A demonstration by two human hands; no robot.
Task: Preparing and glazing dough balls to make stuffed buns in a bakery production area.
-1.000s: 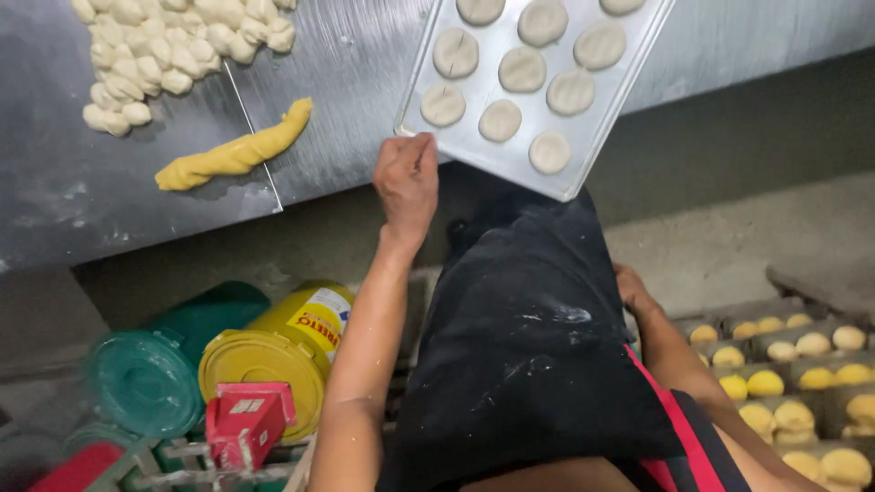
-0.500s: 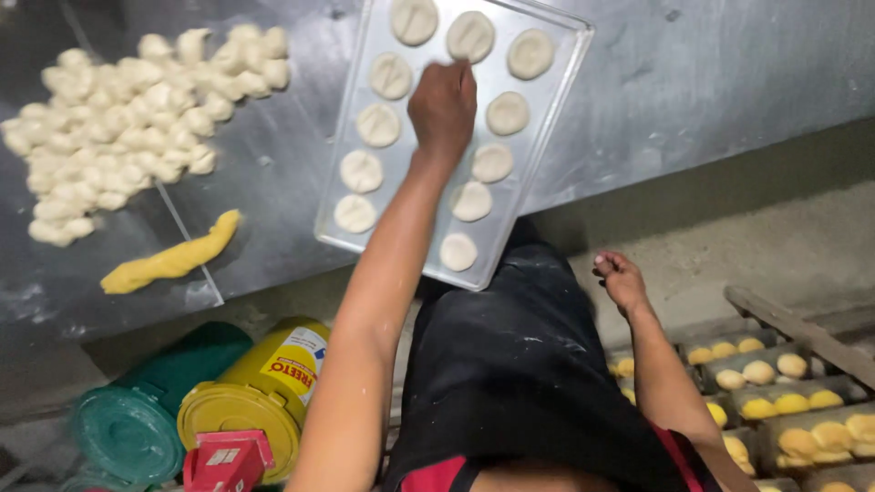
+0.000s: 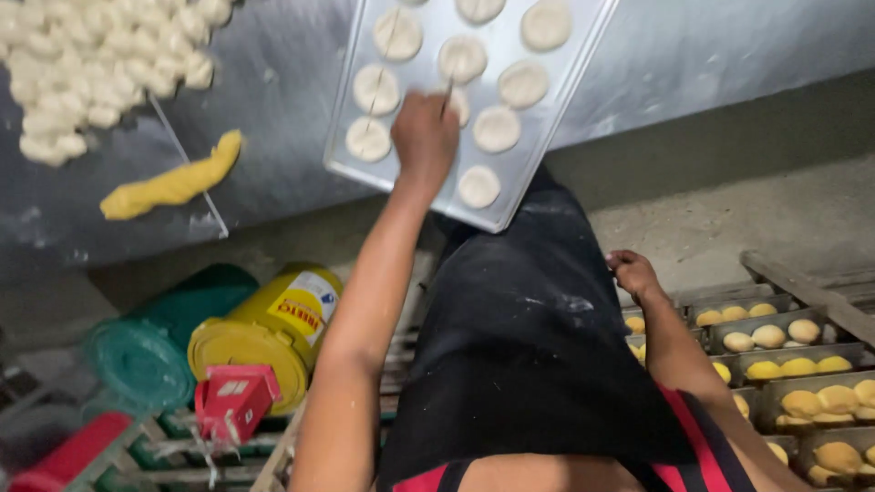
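From the head view, my left hand (image 3: 424,137) sits top centre of the frame, fingers curled down over the metal baking tray (image 3: 547,137), on or just above it among the flat dough rounds (image 3: 497,128); whether it grips anything I cannot tell. My right hand (image 3: 633,273) hangs loosely curled and empty at right centre, above the trays of yellow buns (image 3: 802,383).
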